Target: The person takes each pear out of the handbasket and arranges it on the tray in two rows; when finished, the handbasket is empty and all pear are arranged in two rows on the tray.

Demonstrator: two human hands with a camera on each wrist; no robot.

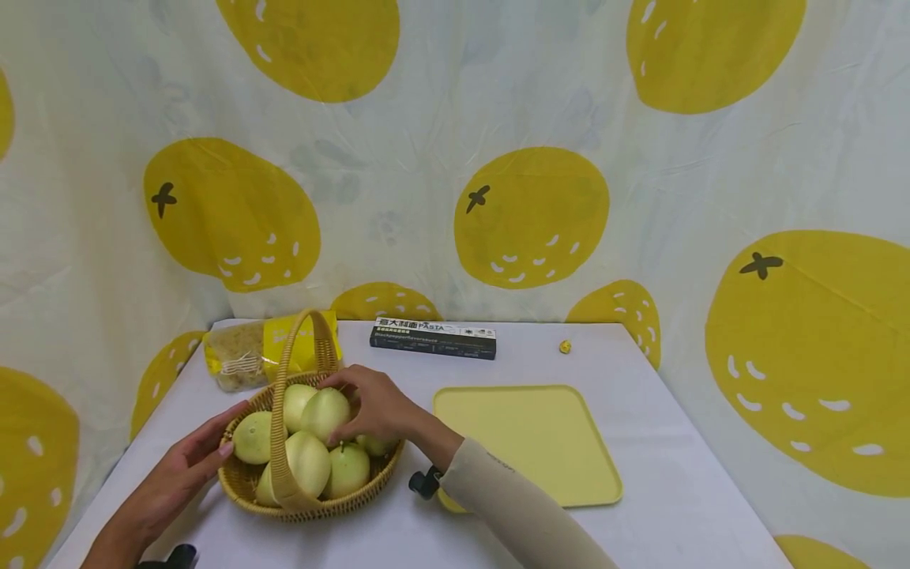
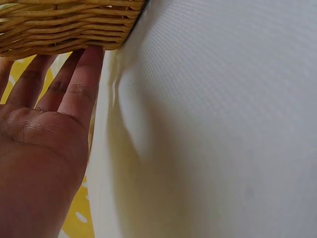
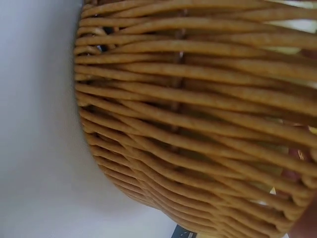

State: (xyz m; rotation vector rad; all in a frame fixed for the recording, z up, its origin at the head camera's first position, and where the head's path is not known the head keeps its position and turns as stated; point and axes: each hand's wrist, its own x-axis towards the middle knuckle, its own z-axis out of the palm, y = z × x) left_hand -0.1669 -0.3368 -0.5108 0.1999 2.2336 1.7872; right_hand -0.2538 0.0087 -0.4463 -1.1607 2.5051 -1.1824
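"Several big yellow shapes point(image 1: 533, 217) cover the pale curtain point(image 1: 398, 174), don't they? What does it hang behind?"

"A table under a white cloth point(image 1: 675, 474). Along its back lie a yellow bag point(image 1: 266, 348) on the left, a black-and-white pasta box point(image 1: 432, 338) near the middle, and a small gold thing point(image 1: 565, 347) on the right. A yellow tray point(image 1: 526, 442) lies flat right of centre."

"And the basket point(image 1: 370, 494)?"

"Front left on the cloth, just in front of the bag, upright and filled with pale green fruit. Its handle point(image 1: 278, 427) arches from the near rim to the far one, leaning a little right at the back."

"Which fruit is in hand?"

"The top fruit point(image 1: 327, 412), on the pile just right of the handle. It looks slightly oval, its long axis tilting up toward the right; I can't make out its stem. The stemmed fruit point(image 1: 348, 474) just below it points its stem up."

"How are the hands?"

"Apart. The right hand point(image 1: 377, 407) pinches that top fruit, thumb on the near side, fingers on the far side. The left hand point(image 1: 178, 478) has its fingers nearly straight, thumb spread away, tips touching the basket's left side."
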